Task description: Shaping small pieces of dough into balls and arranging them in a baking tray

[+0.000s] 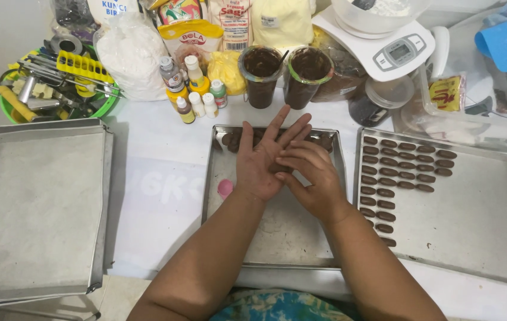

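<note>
1. Left hand [260, 159]: palm up and flat, fingers spread and straight, above the middle tray [277, 238]. It serves as the rolling bed.

2. Right hand [311, 178]: laid across the left palm, fingers curved and loosely closed over a small piece of brown dough [279, 169], only a sliver of which shows between the two hands. Judged step: rolling that piece into a short oval. To do it well, pressure should stay light and even, strokes short along the palm, so that the piece matches those already made.

3. Middle tray: metal, dull grey, mostly bare near the person; a small pink disc [225, 188] lies on it just left of the left wrist.

4. Dough lumps [232, 140]: dark brown, along the far edge of the middle tray, partly hidden by the fingers.

5. Right tray [479, 220]: metal, holding shaped brown ovals [407, 166] in neat rows at its left and far parts; the near right part is unfilled.

6. Left trays [36, 208]: stacked, grey, nothing on top.

7. Small bottles [194, 89]: clustered beyond the middle tray, white and coloured caps.

8. Two cups [286, 74]: smeared with brown mixture, just beyond the tray.

9. Green basket [102, 107]: far left, full of metal tools and a yellow cutter.

10. Kitchen scale [393, 50]: white, far right, with a bowl on it; bags of dry goods [131, 53] stand beside it.
</note>
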